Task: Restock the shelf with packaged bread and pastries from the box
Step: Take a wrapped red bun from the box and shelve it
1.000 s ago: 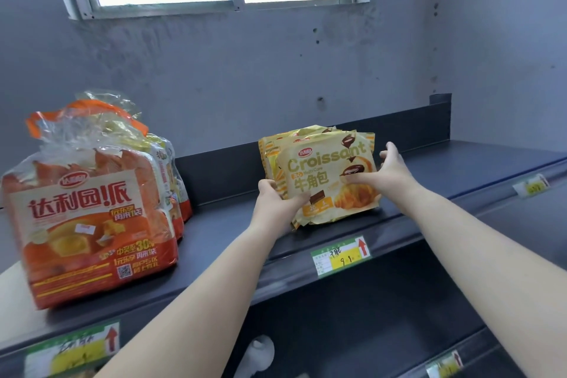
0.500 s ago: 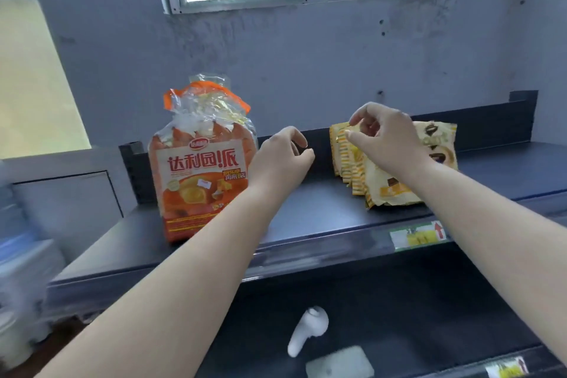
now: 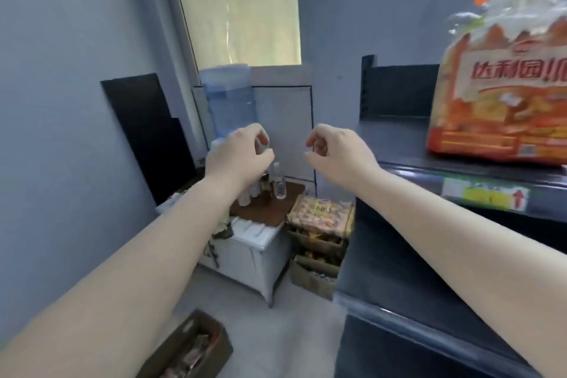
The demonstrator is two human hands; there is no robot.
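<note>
Both arms reach forward at about chest height, forearms bare, hands side by side with a gap between them. The left hand (image 3: 241, 154) has its back to the camera, fingers curled loosely inward and downward, thumb near the fingertips; it holds nothing. The right hand (image 3: 336, 153) mirrors it, wrist slightly bent, fingers hooked in a loose claw with thumb and forefinger close but not closed on anything. Neither hand touches a thing.

On the right, the dark shelf (image 3: 408, 163) carries an orange bread bag (image 3: 503, 95) standing upright at the far right, partly cut off by the edge. A yellow price tag (image 3: 486, 198) sits on the shelf's front rail just below the bag. The lower shelves on the right show no stock that can be made out.

A brown box (image 3: 190, 347) lies on the floor at the near left, below the left forearm, open on top with wrapped goods inside; the blur hides what they are. Farther off, past the hands, a yellow pastry pack (image 3: 322, 215) lies on top of stacked cartons (image 3: 316, 264) against the shelf's left end. Left of those stands a small white table (image 3: 254, 242) with bottles (image 3: 279, 184) on it, and behind it a blue water jug (image 3: 228, 98).
</note>
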